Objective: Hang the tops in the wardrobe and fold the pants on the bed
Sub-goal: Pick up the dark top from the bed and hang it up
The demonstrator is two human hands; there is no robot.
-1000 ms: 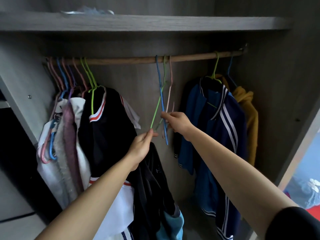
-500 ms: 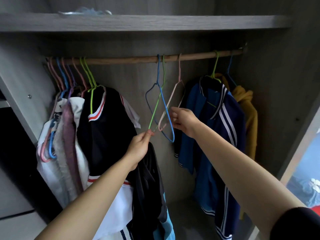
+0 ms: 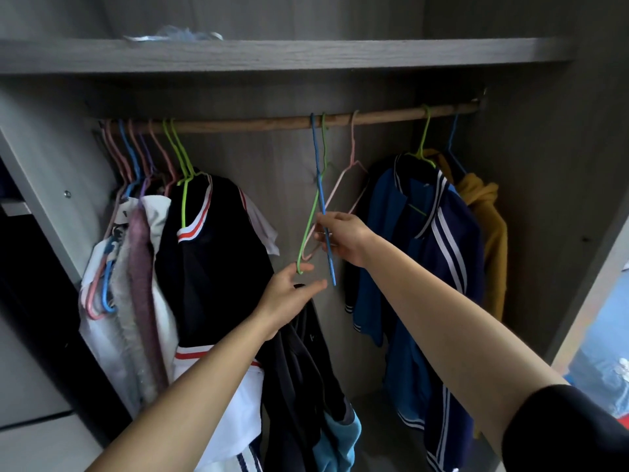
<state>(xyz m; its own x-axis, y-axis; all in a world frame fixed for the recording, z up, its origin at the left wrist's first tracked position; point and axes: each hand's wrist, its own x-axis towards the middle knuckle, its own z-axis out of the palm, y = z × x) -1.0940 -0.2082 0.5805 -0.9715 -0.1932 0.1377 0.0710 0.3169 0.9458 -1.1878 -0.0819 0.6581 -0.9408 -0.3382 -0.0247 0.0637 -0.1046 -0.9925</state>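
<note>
Dark top [image 3: 299, 376] dangles below left hand [image 3: 289, 296], unhung. Its forefinger and thumb are straight, touching green hanger [image 3: 310, 216]; other fingers can't tell. Right hand [image 3: 343, 238] pinches blue hanger [image 3: 320, 185]. Other tops already on wooden rail [image 3: 255, 122]; pants, bed unseen. Grey shelf [image 3: 306, 56] above.

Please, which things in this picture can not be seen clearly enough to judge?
- Head view: what the right hand grips; the hand's back hides the grip.
- Whether the left hand holds the dark top; blur and the hand hide it.
- The thing on the shelf; the shelf edge covers most of it.
</note>
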